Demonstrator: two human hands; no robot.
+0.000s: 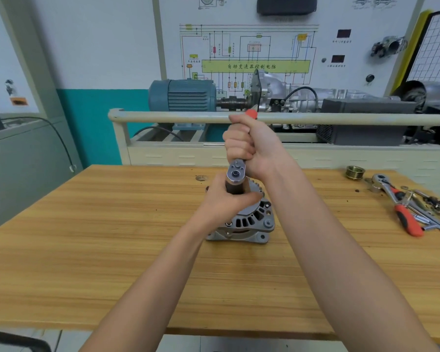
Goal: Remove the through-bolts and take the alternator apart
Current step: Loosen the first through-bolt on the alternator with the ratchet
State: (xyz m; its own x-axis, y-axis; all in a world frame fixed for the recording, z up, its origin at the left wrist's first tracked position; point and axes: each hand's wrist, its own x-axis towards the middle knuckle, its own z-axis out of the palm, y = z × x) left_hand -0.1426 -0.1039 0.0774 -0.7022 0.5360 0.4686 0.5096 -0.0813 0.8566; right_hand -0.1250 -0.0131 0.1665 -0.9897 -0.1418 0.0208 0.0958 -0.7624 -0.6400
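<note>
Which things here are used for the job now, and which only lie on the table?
In use:
alternator
ratchet, gripped by right hand
socket, held by left hand

Lying about:
spare ratchet
pulley
loose small parts

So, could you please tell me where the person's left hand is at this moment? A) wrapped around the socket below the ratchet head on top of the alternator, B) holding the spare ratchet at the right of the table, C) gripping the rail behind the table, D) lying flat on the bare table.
A: the left hand grips the dark socket under the ratchet head, above the alternator.
</note>
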